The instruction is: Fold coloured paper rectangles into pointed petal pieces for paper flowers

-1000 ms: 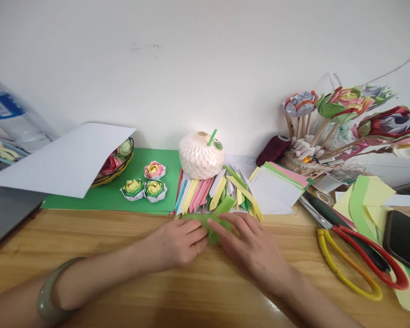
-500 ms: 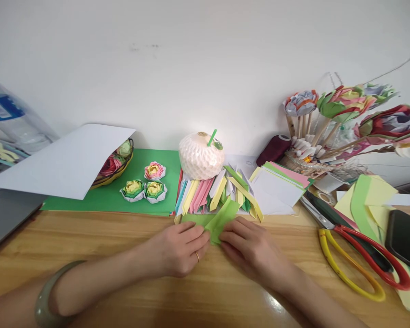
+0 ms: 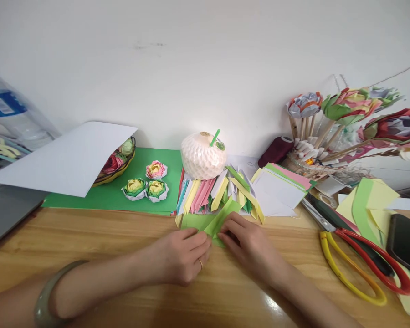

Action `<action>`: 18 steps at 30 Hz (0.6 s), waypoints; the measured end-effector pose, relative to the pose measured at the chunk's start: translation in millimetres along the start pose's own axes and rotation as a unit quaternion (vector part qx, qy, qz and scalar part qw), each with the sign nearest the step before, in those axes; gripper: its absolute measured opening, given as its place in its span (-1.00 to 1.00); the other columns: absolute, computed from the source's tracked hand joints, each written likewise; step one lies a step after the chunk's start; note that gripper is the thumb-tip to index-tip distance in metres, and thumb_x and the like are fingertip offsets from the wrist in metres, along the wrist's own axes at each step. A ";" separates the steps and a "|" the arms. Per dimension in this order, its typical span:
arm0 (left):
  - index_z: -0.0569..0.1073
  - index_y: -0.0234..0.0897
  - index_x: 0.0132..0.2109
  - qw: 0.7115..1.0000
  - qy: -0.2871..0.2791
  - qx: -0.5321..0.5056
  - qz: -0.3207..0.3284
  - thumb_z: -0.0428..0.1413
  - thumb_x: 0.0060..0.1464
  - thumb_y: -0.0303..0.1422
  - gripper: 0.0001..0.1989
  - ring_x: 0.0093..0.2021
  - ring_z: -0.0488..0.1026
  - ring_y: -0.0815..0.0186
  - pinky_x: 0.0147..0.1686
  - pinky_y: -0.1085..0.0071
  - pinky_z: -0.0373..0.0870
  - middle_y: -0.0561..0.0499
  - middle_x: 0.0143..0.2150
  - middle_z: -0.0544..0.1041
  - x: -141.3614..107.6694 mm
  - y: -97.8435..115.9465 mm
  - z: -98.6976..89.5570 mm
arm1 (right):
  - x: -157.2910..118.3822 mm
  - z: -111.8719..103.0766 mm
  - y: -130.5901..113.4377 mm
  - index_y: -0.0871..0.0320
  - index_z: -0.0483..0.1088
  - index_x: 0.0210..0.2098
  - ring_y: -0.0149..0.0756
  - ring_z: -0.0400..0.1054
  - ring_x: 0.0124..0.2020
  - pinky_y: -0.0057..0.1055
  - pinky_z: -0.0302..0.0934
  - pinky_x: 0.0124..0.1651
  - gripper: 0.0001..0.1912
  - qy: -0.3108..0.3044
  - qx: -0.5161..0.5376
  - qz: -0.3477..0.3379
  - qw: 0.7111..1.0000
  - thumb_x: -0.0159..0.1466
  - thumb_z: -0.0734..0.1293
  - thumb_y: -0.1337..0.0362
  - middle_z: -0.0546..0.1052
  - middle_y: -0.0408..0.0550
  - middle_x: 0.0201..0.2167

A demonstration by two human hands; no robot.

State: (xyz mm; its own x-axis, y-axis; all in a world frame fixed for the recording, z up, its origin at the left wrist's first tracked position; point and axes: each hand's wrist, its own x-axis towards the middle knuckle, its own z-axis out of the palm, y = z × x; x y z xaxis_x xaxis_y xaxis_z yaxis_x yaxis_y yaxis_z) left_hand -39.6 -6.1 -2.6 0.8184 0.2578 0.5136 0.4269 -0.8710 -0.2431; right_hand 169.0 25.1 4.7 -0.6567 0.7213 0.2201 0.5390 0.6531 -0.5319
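Observation:
A light green sheet of paper [image 3: 195,221], partly folded, lies on the wooden table between my hands, one flap standing up at a slant. My left hand [image 3: 184,255] pinches the paper's near edge with curled fingers. On the other side, my right hand [image 3: 244,239] grips the raised flap's lower right edge, fingers bent. Just beyond the paper is a pile of folded paper strips [image 3: 222,193] in pink, yellow, white, green and blue. Fingertips of both hands partly cover the fold.
Behind the strips sits a foam-netted fruit [image 3: 203,157] with a green straw. Three paper flowers [image 3: 156,190] rest on a green sheet [image 3: 89,200]. Scissors [image 3: 358,255], a phone [image 3: 405,243] and paper scraps lie right. Stemmed paper flowers [image 3: 348,107] stand behind; a bottle [image 3: 17,118] is far left.
My left hand has shifted slightly down and towards me. The right fingers have slid along the flap, and its fold looks narrower and more upright. The view has shifted slightly.

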 end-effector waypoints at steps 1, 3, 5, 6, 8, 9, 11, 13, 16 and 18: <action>0.51 -0.51 -0.23 1.000 -0.003 0.004 0.001 -0.14 0.21 -0.58 -0.69 -0.29 0.47 0.25 -0.33 0.35 0.45 -0.17 -0.31 0.56 -0.4 0.6 0.4 | 0.3 0.6 -0.4 0.15 0.26 -0.40 -0.36 0.27 -0.42 -0.44 0.14 -0.38 -0.85 0.002 -0.008 0.004 1.000 0.29 0.18 0.44 0.34 -0.10 -0.40; 0.51 -0.51 -0.22 1.000 -0.007 0.013 0.001 -0.12 0.21 -0.57 -0.71 -0.29 0.48 0.25 -0.32 0.36 0.45 -0.18 -0.31 0.56 -1.3 1.7 1.3 | 0.7 2.0 -0.7 0.15 0.25 -0.41 -0.36 0.26 -0.43 -0.44 0.13 -0.39 -0.85 0.005 -0.021 0.011 1.000 0.29 0.17 0.44 0.33 -0.11 -0.41; 0.50 -0.50 -0.21 1.000 -0.012 0.019 0.002 -0.11 0.21 -0.56 -0.73 -0.28 0.47 0.26 -0.30 0.37 0.44 -0.19 -0.30 0.56 -2.0 2.6 1.9 | 1.2 3.3 -0.7 0.15 0.25 -0.41 -0.36 0.25 -0.44 -0.44 0.13 -0.40 -0.85 0.005 -0.030 0.016 0.999 0.29 0.17 0.44 0.33 -0.11 -0.41; 0.50 -0.50 -0.20 1.000 -0.013 0.020 0.002 -0.11 0.21 -0.56 -0.73 -0.28 0.47 0.26 -0.30 0.37 0.44 -0.19 -0.30 0.56 -2.0 2.9 1.8 | 1.4 3.9 -0.7 0.15 0.24 -0.42 -0.36 0.25 -0.45 -0.44 0.13 -0.40 -0.84 0.003 -0.033 0.018 0.999 0.29 0.17 0.44 0.33 -0.11 -0.41; 0.50 -0.50 -0.21 1.000 -0.011 0.020 -0.002 -0.11 0.21 -0.57 -0.72 -0.28 0.47 0.26 -0.30 0.38 0.43 -0.19 -0.31 0.56 -1.0 3.1 0.7 | 2.0 4.7 -0.8 0.16 0.24 -0.42 -0.36 0.25 -0.45 -0.44 0.12 -0.41 -0.84 0.004 -0.035 0.018 0.999 0.28 0.17 0.45 0.32 -0.11 -0.42; 0.50 -0.49 -0.21 1.000 -0.009 0.018 -0.006 -0.12 0.21 -0.57 -0.72 -0.29 0.47 0.26 -0.31 0.37 0.43 -0.18 -0.32 0.56 -0.2 3.1 -0.2 | 2.3 5.0 -0.8 0.16 0.23 -0.43 -0.36 0.25 -0.45 -0.44 0.12 -0.41 -0.84 0.006 -0.037 0.017 0.999 0.27 0.18 0.46 0.32 -0.11 -0.43; 0.50 -0.49 -0.22 1.000 0.000 0.014 -0.018 -0.14 0.22 -0.58 -0.70 -0.32 0.46 0.27 -0.33 0.37 0.42 -0.16 -0.35 0.55 1.7 2.8 -2.1 | 2.8 5.1 -1.1 0.16 0.23 -0.43 -0.37 0.25 -0.46 -0.45 0.11 -0.42 -0.84 0.010 -0.037 0.014 0.999 0.26 0.18 0.47 0.32 -0.12 -0.43; 0.49 -0.50 -0.21 0.999 0.003 0.014 -0.030 -0.15 0.22 -0.58 -0.70 -0.34 0.45 0.27 -0.35 0.37 0.41 -0.13 -0.37 0.53 3.0 2.6 -3.1 | 2.9 4.9 -1.3 0.15 0.23 -0.44 -0.37 0.25 -0.47 -0.45 0.11 -0.43 -0.84 0.013 -0.038 0.013 0.999 0.25 0.19 0.47 0.32 -0.13 -0.44; 0.47 -0.53 -0.15 0.999 -0.009 0.029 -0.043 -0.09 0.21 -0.57 -0.76 -0.38 0.42 0.28 -0.39 0.36 0.37 -0.09 -0.40 0.50 3.1 3.4 -1.8 | 2.7 4.4 -2.0 0.15 0.23 -0.45 -0.39 0.25 -0.49 -0.47 0.11 -0.44 -0.84 0.018 -0.039 0.011 0.999 0.24 0.20 0.48 0.33 -0.14 -0.44; 0.44 -0.54 -0.11 0.997 -0.029 0.039 -0.054 -0.06 0.20 -0.55 -0.78 -0.39 0.39 0.28 -0.41 0.36 0.35 -0.07 -0.42 0.46 2.3 4.4 0.3 | 2.7 4.4 -2.6 0.14 0.24 -0.45 -0.40 0.25 -0.51 -0.48 0.11 -0.47 -0.84 0.025 -0.044 0.010 0.999 0.23 0.21 0.48 0.33 -0.15 -0.45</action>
State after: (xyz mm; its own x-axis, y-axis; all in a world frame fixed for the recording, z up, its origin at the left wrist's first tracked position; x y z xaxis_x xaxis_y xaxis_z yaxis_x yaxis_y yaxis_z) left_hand -35.7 -9.2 -2.7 0.7862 0.3744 0.4916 0.5407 -0.8020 -0.2539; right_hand 163.5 24.3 3.1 -0.6193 0.7439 0.2514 0.5974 0.6541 -0.4639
